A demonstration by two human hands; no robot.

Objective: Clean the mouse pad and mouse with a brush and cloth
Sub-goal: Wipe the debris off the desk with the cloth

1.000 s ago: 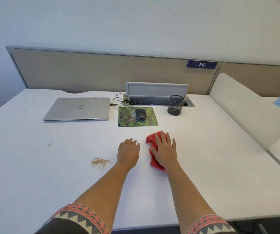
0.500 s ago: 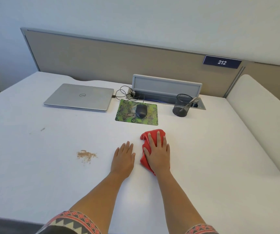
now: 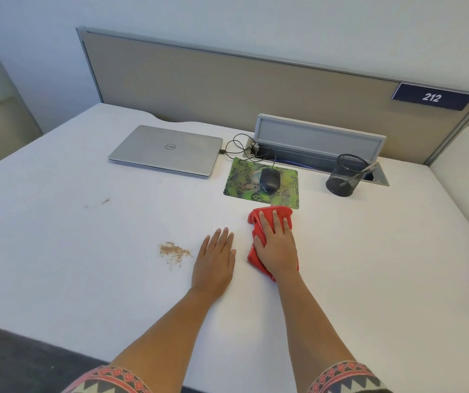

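Both hands lie flat on the white desk (image 3: 369, 279).
The right hand (image 3: 277, 245), fingers spread, presses the red cloth (image 3: 256, 222) just before the mouse pad (image 3: 236, 182); the left hand (image 3: 215, 259) lies open beside it.

Even, soft daylight fills the frame, casting faint shadows; wide-angle distortion bends the partition (image 3: 227, 89) near the upper edges, with slight softness throughout.

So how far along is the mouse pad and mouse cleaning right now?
Barely begun. Nothing looks cleaned: the mouse sits on the green mouse pad, neither touched. In hand: the right hand lies flat on the red cloth just short of the pad; the left hand rests empty on the desk. Left: brushing and wiping both. No brush is clearly visible.
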